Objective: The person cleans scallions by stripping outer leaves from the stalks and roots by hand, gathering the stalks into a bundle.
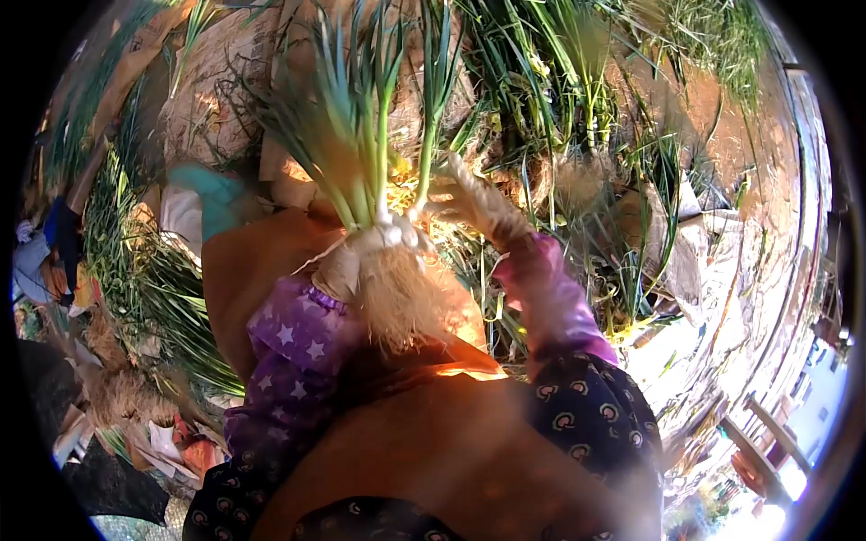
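My left hand [341,270], below a purple star-patterned sleeve, is closed around a bunch of green onions [365,171]. Their green leaves point up and away from me, and the pale, stringy roots [397,302] hang toward my lap. One stalk [428,135] stands a little apart on the right side of the bunch. Beside that stalk is my right hand [487,206], slightly blurred, with its fingers spread. Whether a fingertip touches the stalk I cannot tell. An orange-brown cloth [406,433] covers my lap under the roots.
More green onions lie in heaps ahead [577,81] and on the left [180,298]. A pale sack-like bundle [221,99] sits at the upper left. Scraps and a dark cloth [113,482] are at the lower left. Straw-littered ground [740,261] stretches along the right.
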A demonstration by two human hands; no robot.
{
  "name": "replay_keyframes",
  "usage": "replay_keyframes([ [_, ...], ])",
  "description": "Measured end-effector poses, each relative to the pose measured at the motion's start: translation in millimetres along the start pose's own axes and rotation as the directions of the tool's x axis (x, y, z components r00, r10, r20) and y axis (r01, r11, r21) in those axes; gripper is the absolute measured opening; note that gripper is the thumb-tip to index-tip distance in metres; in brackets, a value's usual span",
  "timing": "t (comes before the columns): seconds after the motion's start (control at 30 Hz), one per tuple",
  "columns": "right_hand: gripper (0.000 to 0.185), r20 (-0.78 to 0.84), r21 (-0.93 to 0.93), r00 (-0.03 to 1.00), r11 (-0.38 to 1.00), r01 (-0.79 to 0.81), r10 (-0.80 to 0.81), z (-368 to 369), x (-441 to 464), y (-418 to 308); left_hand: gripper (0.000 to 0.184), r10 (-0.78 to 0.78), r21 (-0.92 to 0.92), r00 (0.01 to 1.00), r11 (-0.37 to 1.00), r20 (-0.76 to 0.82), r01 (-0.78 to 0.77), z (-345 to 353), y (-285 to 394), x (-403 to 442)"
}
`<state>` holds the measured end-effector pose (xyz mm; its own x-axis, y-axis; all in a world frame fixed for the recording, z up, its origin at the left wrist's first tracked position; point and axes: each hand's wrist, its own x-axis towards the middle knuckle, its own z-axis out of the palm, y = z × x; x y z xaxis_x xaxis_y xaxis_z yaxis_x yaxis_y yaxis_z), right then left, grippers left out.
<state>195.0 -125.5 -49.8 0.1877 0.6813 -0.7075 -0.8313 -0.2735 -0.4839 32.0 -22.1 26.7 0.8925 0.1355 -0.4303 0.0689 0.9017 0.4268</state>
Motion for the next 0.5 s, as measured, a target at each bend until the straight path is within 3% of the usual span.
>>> replay_keyframes([
  [0.07,0.026,0.17,-0.21,0.939,0.92,0.332,-0.3,27.4,17.8,-9.3,0.019,0.007,0.069,0.998,0.998,0.063,-0.011,3.6,-5.4,-2.5],
  [0.13,0.028,0.264,0.207,0.862,0.898,0.388,-0.433,13.4,98.4,35.1,0.021,0.003,0.108,0.995,0.994,0.103,-0.015,-25.1,-17.0,2.4],
  [0.17,0.026,0.288,0.022,0.843,0.884,0.468,-0.454,27.5,84.7,38.0,0.023,0.005,0.091,1.0,0.996,-0.002,-0.005,-24.7,-15.4,2.7],
  [0.2,0.027,0.324,-0.419,0.862,0.757,0.501,-0.391,32.1,60.9,16.2,0.025,0.016,0.116,0.999,0.993,-0.028,-0.012,-24.8,-11.6,6.6],
  [0.23,0.028,0.358,-0.757,0.875,0.447,0.476,-0.326,37.2,36.4,-5.8,0.027,0.026,0.142,0.998,0.99,-0.054,-0.018,-25.0,-8.0,10.4],
  [0.27,0.031,0.235,-0.87,0.811,0.257,0.422,-0.535,16.2,52.7,-9.6,0.03,0.036,0.168,0.996,0.986,-0.08,-0.022,-25.3,-4.5,14.1],
  [0.3,0.045,0.006,-0.991,0.788,0.104,0.089,-0.615,-9.8,56.4,-34.2,0.03,0.038,0.145,0.992,0.989,-0.124,-0.019,-21.6,-3.0,15.3],
  [0.33,0.058,-0.223,-0.959,0.719,0.014,-0.284,-0.658,-35.8,60.0,-58.7,0.031,0.038,0.121,0.985,0.992,-0.171,-0.018,-16.6,-1.5,15.0],
  [0.37,0.082,-0.092,-0.914,0.595,-0.169,-0.368,-0.798,-57.0,50.2,-65.1,0.032,0.038,0.1,0.976,0.995,-0.216,-0.016,-10.8,0.5,14.3],
  [0.4,0.089,-0.384,-0.803,0.455,0.048,-0.594,-0.804,-95.6,67.1,-52.2,0.033,0.037,0.081,0.965,0.997,-0.26,-0.016,-5.6,3.0,14.1],
  [0.43,0.09,-0.542,-0.82,0.605,0.209,-0.533,-0.583,-142.5,83.3,-46.0,0.034,0.036,0.062,0.952,0.998,-0.303,-0.018,-2.0,5.5,14.2],
  [0.47,0.071,-0.469,-0.848,0.609,0.133,-0.513,-0.64,-160.0,91.9,-37.4,0.034,0.032,0.043,0.938,0.999,-0.346,-0.018,-1.2,7.5,14.7],
  [0.5,0.056,-0.431,-0.902,0.696,0.247,-0.355,-0.574,-168.0,104.5,-45.4,0.034,0.039,0.046,0.936,0.999,-0.349,-0.025,-4.4,10.1,16.0],
])
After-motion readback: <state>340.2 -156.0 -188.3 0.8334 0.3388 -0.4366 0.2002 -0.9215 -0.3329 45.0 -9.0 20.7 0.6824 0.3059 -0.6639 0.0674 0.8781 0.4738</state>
